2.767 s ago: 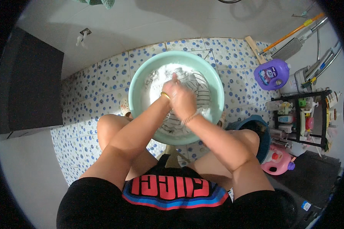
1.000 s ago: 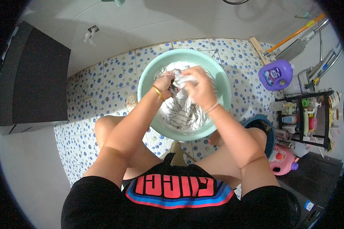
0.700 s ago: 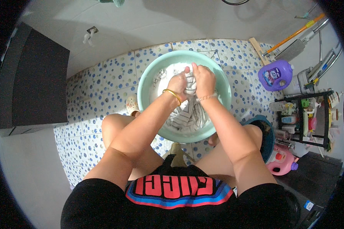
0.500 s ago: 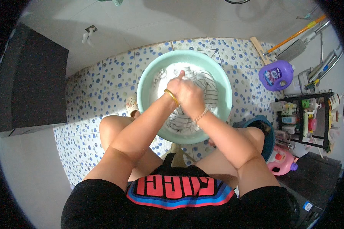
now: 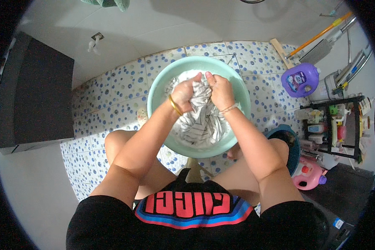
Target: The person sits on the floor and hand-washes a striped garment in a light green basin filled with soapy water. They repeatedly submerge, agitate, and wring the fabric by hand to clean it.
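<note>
A pale green round basin (image 5: 158, 89) stands on the dotted tile floor between my knees, holding soapy water. In it lies a white cloth with thin dark stripes (image 5: 204, 123). My left hand (image 5: 184, 92), with a gold bangle at the wrist, grips a bunched part of the cloth at the far side of the basin. My right hand (image 5: 218, 88), with a thin wrist band, grips the same bunch right beside it. The two hands press together above the water, and the cloth hangs down from them into the basin.
A purple detergent jug (image 5: 300, 79) stands at the right, a black rack of bottles (image 5: 335, 125) beyond it. A dark teal bucket (image 5: 293, 146) and a pink bottle (image 5: 310, 177) sit by my right knee. A dark cabinet (image 5: 37, 96) is at the left.
My hands have kept rubbing the striped cloth, moving back and forth in the basin; they are now at its far side with the bunch lifted between them.
</note>
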Motion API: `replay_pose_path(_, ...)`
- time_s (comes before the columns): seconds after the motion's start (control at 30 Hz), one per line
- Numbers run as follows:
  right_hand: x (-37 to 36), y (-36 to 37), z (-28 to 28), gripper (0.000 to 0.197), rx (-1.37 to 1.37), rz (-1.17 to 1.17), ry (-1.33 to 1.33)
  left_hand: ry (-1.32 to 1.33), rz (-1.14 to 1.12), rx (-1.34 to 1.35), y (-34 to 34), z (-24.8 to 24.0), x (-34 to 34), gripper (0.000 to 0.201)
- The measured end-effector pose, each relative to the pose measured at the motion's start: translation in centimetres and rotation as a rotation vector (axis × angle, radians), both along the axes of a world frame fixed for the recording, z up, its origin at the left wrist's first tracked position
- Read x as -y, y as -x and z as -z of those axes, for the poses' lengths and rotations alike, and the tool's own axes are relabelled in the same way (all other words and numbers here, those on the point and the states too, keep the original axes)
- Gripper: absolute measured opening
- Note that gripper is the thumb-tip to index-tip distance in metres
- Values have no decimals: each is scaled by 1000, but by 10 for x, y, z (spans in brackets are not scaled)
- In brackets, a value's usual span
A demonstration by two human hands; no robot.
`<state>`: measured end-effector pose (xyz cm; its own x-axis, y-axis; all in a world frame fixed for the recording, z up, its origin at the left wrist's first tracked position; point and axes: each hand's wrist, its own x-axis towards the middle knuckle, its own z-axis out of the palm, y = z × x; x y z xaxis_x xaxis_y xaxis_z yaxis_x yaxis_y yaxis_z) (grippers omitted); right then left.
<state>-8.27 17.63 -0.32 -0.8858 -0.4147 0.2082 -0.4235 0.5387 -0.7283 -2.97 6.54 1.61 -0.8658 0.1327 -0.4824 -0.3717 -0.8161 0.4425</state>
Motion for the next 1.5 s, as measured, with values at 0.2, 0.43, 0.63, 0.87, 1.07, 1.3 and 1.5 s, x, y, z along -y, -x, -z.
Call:
replay_pose_path(0.2, -52, 3, 2, 33, 845, -589, 36, 93, -233, 34, -11, 3, 67, 33)
replay_pose_path(0.43, -80, -3, 6, 19, 189, -375, -382, 410, -252, 27, -29, 16, 78, 34)
replay_pose_path(0.63, -70, -10, -49, 14, 958, -420, 473, 783, 7, -169, -31, 6, 42, 75)
replay_pose_path(0.87, -62, -24, -62, 29, 801, -425, 783, 969, 238, -534, -46, 12, -18, 35)
replay_pose_path(1.07, -62, -26, -55, 33, 832, -292, 917, 454, 68, -485, -48, -30, -14, 32)
replay_pose_path(1.3, -68, -33, -71, 22, 704, -239, 888, -226, 68, -354, -50, -34, 6, 40)
replay_pose_path(1.5, -72, -36, -63, 18, 624, -171, 985, 230, -112, -441, -47, -38, 11, 56)
